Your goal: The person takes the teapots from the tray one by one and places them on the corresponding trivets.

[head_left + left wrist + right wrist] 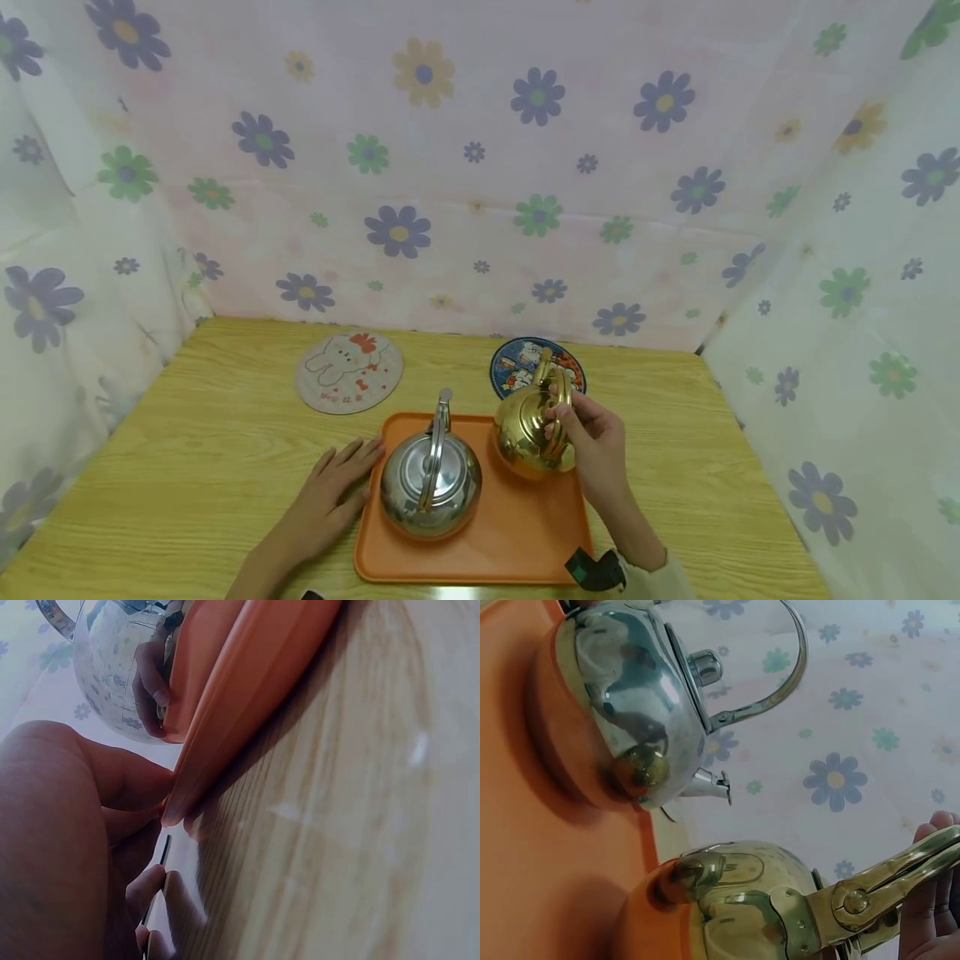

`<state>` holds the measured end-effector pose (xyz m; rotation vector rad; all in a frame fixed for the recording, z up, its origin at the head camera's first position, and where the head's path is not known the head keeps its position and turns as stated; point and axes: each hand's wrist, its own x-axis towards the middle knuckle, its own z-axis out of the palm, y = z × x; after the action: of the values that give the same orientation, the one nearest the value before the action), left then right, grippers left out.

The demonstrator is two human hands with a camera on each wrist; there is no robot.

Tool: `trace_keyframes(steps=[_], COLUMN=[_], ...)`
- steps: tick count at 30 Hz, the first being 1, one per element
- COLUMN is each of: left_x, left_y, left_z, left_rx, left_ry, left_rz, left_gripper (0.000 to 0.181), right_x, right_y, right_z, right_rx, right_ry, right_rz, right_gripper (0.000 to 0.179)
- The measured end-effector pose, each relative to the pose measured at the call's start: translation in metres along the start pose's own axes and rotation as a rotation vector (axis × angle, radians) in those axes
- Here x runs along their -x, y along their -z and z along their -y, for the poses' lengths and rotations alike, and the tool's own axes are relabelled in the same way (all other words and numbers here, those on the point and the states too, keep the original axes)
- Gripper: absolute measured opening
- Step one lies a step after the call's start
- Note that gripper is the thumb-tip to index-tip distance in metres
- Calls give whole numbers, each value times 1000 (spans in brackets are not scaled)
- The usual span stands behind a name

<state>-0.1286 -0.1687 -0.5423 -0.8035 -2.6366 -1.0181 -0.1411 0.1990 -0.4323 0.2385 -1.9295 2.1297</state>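
My right hand (pixel 603 454) grips the upright handle of a shiny gold kettle (pixel 517 446) at the back right corner of an orange tray (pixel 517 546). In the head view its spout overlaps a round blue patterned mat (pixel 504 367). A silver kettle (pixel 459 500) stands on the tray's left half, handle raised and spout pointing to the back. It also shows in the right wrist view above the gold one. Flat beside the tray's left side lies my left hand (pixel 322 504), fingers extended, fingertips right at the rim. The left wrist view shows the thumb (pixel 139 776) against the tray's edge.
A round pale mat with a rabbit picture (pixel 348 373) lies on the wooden table (pixel 187 467), behind the tray to the left. Flower-printed curtains (pixel 480 167) enclose the table at the back and both sides.
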Motion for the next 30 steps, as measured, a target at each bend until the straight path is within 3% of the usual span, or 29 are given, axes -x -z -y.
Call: trace_keyframes(steps=[11, 30], left_x=[-2, 1], left_y=[-1, -1], left_z=[0, 1], left_rx=[8, -35], left_ry=[3, -18], left_rz=[-1, -31], left_gripper=[50, 48], right_x=[-13, -30], right_y=[5, -4], right_z=[-2, -7], right_rx=[-48, -130], right_ry=[1, -5], right_rz=[-25, -43], right_gripper=[37, 42])
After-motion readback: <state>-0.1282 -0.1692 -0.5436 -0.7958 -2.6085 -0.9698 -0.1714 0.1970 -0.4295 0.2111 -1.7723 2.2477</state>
